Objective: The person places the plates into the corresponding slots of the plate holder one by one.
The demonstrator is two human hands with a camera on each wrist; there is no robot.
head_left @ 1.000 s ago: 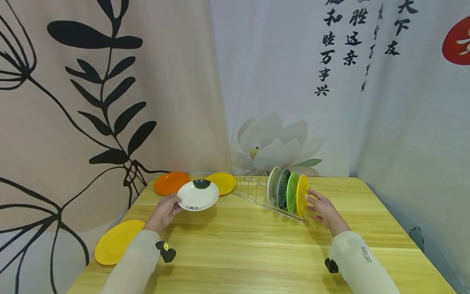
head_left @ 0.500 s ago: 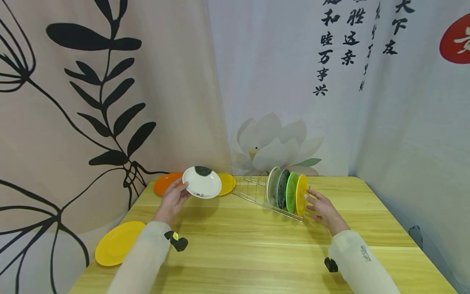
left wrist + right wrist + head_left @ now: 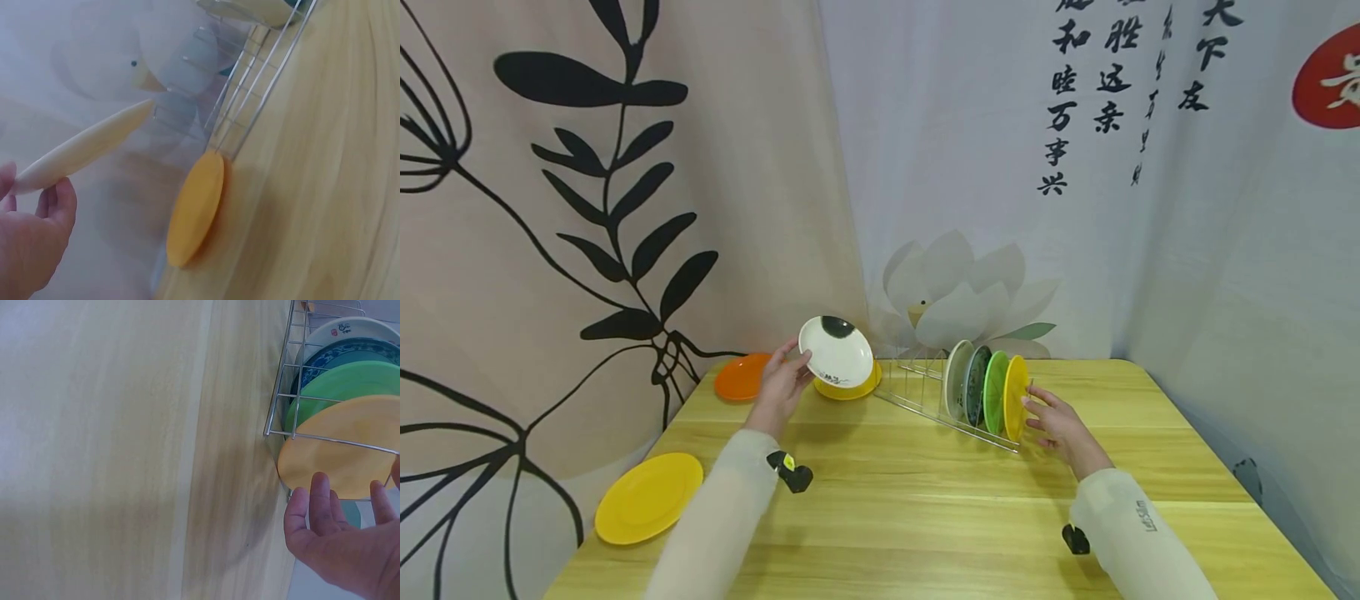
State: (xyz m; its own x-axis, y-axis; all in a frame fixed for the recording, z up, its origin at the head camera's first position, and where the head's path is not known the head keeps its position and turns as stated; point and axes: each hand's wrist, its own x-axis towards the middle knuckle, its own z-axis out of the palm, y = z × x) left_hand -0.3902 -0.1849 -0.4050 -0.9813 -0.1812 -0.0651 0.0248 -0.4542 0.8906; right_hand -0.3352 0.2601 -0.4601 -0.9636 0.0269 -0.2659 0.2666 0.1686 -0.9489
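My left hand (image 3: pixel 782 387) pinches the rim of a white plate (image 3: pixel 837 358) with a dark patch and small dark markings. The plate is raised and tilted above a yellow plate (image 3: pixel 850 389) lying on the table; the left wrist view shows the held plate (image 3: pixel 87 147) edge-on, between thumb and fingers. At the right end of a wire dish rack (image 3: pixel 917 398), my right hand (image 3: pixel 1063 429) has its fingers spread and loosely bent beside an upright yellow plate (image 3: pixel 1017 400). Whether the fingertips touch that plate or the rack wire, I cannot tell.
Upright in the rack beside the yellow plate stand a green plate (image 3: pixel 996 393), a dark blue patterned plate (image 3: pixel 977 387) and a whitish plate (image 3: pixel 958 382). An orange plate (image 3: pixel 741 377) lies at the back left, another yellow plate (image 3: pixel 649 498) at the left edge. A printed curtain hangs behind.
My left hand has lifted the white plate and carried it right, towards the rack, tilting it more upright. The right hand stays at the rack's end.
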